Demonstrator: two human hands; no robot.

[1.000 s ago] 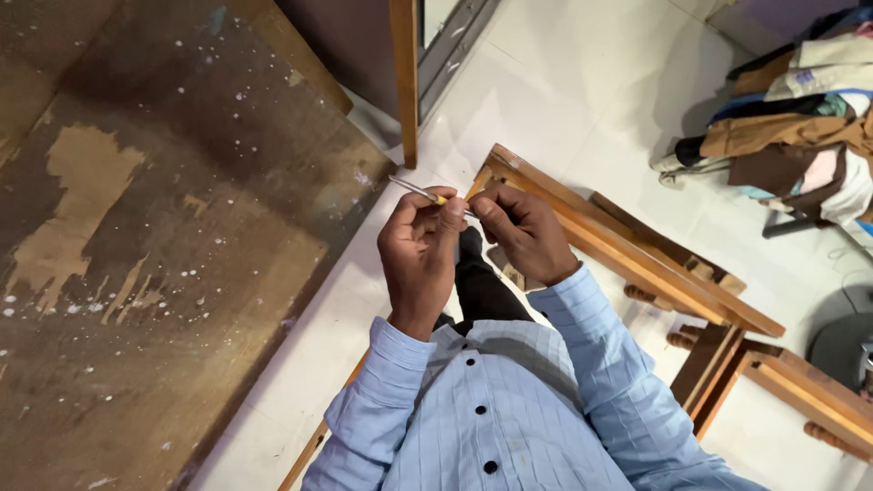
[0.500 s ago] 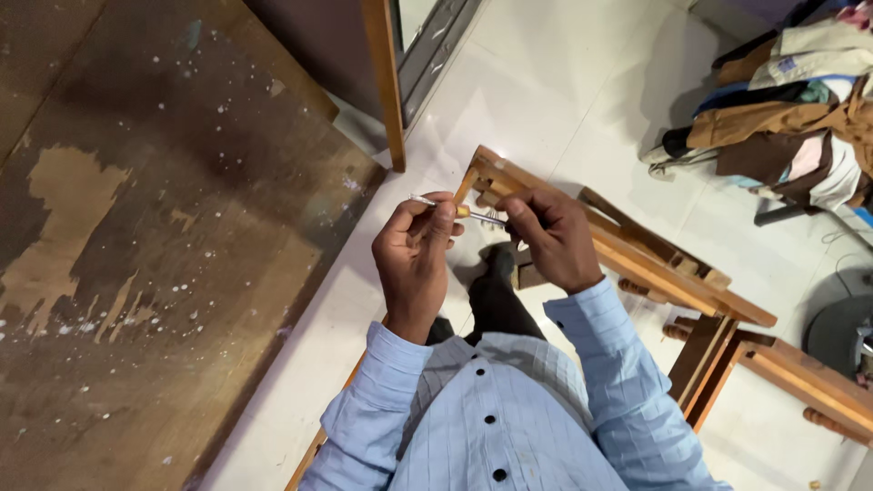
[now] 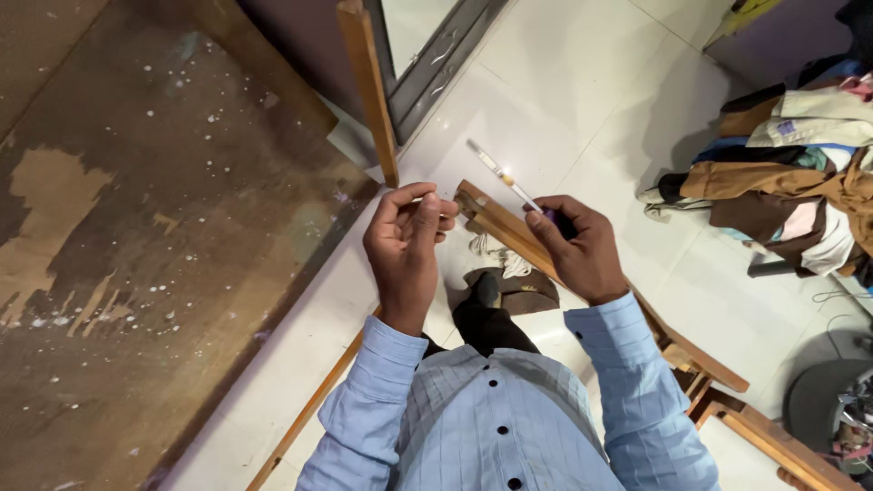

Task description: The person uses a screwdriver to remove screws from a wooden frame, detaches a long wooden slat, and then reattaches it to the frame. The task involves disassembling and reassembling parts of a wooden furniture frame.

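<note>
A worn brown board (image 3: 136, 273) filled the nine o'clock side, a wooden frame (image 3: 546, 264) lay on the white floor, and clothes (image 3: 791, 182) were heaped at two o'clock. The right hand (image 3: 582, 250) pinched a thin pen-like tool (image 3: 505, 177); the left hand (image 3: 409, 245) pinched something tiny (too small to identify). A loosened pinch would likely drop it.

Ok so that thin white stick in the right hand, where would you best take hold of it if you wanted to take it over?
Probably the free far end of the thin white stick. The right hand pinches its near end, and the rest juts up and to the left over the white floor, with nothing around it. Come from above the far tip, pinching across its narrow width. The left hand is apart from it.
</note>
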